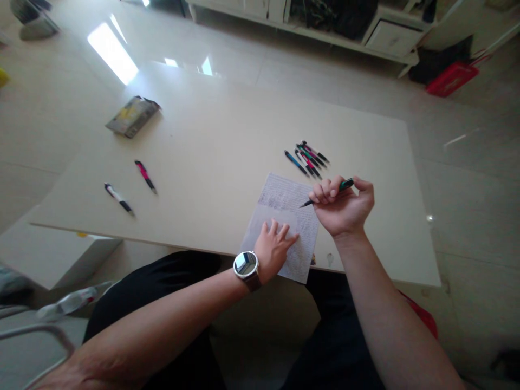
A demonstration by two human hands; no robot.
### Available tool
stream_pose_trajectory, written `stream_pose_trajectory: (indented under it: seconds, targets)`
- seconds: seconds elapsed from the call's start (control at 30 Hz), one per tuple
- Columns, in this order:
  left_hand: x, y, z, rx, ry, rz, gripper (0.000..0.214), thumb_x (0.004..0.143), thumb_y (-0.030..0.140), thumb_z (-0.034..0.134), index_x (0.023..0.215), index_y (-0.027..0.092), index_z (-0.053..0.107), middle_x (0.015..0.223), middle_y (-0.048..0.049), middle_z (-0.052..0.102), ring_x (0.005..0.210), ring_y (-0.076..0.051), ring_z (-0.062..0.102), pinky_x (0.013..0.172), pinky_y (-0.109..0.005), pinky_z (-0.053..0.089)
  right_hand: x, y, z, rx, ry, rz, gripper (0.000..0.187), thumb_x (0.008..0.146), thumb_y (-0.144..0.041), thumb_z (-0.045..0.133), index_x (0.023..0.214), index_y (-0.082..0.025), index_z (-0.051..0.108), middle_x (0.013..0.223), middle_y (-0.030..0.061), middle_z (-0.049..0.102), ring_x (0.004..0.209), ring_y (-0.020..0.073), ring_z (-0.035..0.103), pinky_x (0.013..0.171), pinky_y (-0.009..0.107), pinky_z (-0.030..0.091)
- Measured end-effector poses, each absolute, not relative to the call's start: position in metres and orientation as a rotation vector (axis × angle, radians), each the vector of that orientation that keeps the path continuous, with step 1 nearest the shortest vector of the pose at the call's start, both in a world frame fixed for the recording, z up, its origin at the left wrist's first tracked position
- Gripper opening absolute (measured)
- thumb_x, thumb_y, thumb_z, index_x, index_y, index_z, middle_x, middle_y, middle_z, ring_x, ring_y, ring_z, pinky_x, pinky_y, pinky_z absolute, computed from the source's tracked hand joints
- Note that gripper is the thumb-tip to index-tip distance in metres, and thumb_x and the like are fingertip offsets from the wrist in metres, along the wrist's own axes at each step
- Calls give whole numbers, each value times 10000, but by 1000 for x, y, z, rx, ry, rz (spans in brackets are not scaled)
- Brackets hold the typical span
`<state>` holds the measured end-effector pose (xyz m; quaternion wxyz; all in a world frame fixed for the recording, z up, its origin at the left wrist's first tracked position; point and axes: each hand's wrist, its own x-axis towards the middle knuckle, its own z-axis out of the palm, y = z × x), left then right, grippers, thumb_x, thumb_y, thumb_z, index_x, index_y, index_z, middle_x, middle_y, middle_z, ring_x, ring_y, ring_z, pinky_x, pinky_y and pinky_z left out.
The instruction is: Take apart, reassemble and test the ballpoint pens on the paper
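Note:
My left hand [276, 248] lies flat with fingers spread on a sheet of paper [303, 259], which is covered in dense small writing and hangs a little over the table's near edge. In my right hand [345, 206] is a green and black pen [346, 184], its tip pointing down-left just over the sheet's right part; whether it touches the paper I cannot tell. A group of several pens [309, 158] in different colours lies just beyond the sheet. Farther left on the table are a pink pen [145, 176] and a white and black pen [118, 199].
The white table [203, 162] spans the view. A crumpled grey and yellow packet [134, 116] lies at its far left. Below the left edge lies a plastic bottle [69, 303]. A white cabinet [394, 38] and a red case [452, 78] are on the floor beyond.

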<state>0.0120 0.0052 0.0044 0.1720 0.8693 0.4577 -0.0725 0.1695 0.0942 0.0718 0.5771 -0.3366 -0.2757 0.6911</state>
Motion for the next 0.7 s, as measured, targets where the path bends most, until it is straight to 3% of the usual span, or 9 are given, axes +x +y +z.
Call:
stream_pose_trajectory:
  seconds: [0.13,0.37,0.7]
  targets:
    - [7,1,8,2365,1419,-289,563,945,291,556,1493,345,437,1518,-124,436,1305,-367,458,997,-500,417,156,98,68,-789,-668,1657,487,800,-547,607,504,-222,397,508,-25,339,508,129,349,543,324,362]
    - [-3,-3,9,2372,1436,-303,563,942,299,542,1493,321,430,1526,-142,442,1372,-403,404,1011,-528,412,128,101,63,-809,-736,1676,495,803,-556,608,492,-223,415,503,-23,331,504,129,325,533,318,362]
    - [-14,-8,4,2432,1409,-207,562,916,324,569,1437,134,476,1550,-197,422,1394,-404,388,1116,-568,326,109,101,59,-921,-821,1642,528,818,-625,553,487,-235,423,494,-21,313,492,139,335,526,329,364]
